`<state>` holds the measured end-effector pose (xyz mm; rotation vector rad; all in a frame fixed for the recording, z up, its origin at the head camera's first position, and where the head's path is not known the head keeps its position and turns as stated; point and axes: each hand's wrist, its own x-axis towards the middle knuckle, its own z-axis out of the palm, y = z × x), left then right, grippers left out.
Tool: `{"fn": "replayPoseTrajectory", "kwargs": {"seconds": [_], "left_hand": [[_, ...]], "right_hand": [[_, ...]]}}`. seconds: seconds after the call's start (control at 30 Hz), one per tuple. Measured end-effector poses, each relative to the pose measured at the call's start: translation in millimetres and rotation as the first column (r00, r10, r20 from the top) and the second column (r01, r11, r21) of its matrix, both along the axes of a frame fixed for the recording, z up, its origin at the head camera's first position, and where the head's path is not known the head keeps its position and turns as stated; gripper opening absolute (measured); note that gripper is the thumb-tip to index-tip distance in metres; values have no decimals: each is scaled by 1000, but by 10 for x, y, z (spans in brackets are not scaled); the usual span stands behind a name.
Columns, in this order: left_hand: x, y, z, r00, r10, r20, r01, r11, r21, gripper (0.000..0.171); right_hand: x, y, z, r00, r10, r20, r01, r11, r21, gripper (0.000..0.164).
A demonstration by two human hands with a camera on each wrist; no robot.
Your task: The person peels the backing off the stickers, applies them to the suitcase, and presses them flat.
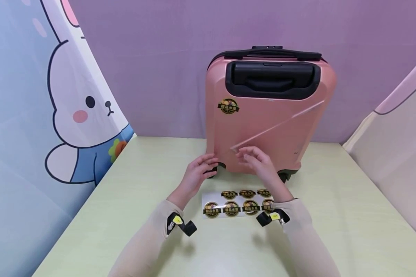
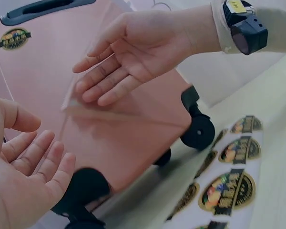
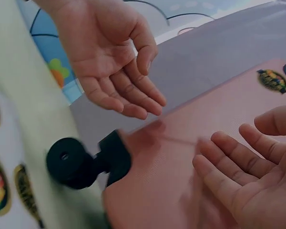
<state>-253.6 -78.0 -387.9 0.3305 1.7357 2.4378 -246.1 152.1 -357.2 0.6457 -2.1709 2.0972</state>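
A pink hard-shell suitcase (image 1: 263, 127) stands upright on wheels, its black handle side facing me. One round black-and-gold fruit sticker (image 1: 228, 106) is on its upper left. My left hand (image 1: 195, 173) hovers by the lower left corner, fingers loosely spread, with nothing in them. Before the lower front, my right hand (image 1: 260, 164) has its fingers gently bent and apart; the right wrist view shows its palm bare too. Between the forearms lies a white sheet (image 1: 211, 196) with several matching stickers, its right end partly covered by the right wrist.
The pale table (image 1: 159, 169) runs up to a purple cloth backdrop (image 1: 152, 69) behind the suitcase. A cartoon rabbit cloth (image 1: 76, 127) hangs on the left. Black caster wheels (image 2: 199, 132) support the suitcase beside the sheet.
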Motion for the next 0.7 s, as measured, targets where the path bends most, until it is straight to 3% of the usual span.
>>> {"fn": "replayPoseTrajectory", "kwargs": {"seconds": [0.2,0.4,0.53,0.7], "left_hand": [[6,-51,-193,999,-8,38,12,996,-86,46],[1,-115,-350,996,-75,57,85,976,-202,45],[-17,-153,-434,991,-131,21,131,945,-300,42],[-54,-167,-528,979,-200,-48,160,885,-438,36]], "right_hand": [[35,67,-222,1000,4,12,-5,995,99,31],[72,103,-352,1000,5,25,-9,979,202,29],[95,107,-420,999,1,47,-13,968,252,28],[126,123,-499,999,-5,51,-12,946,325,28]]}}
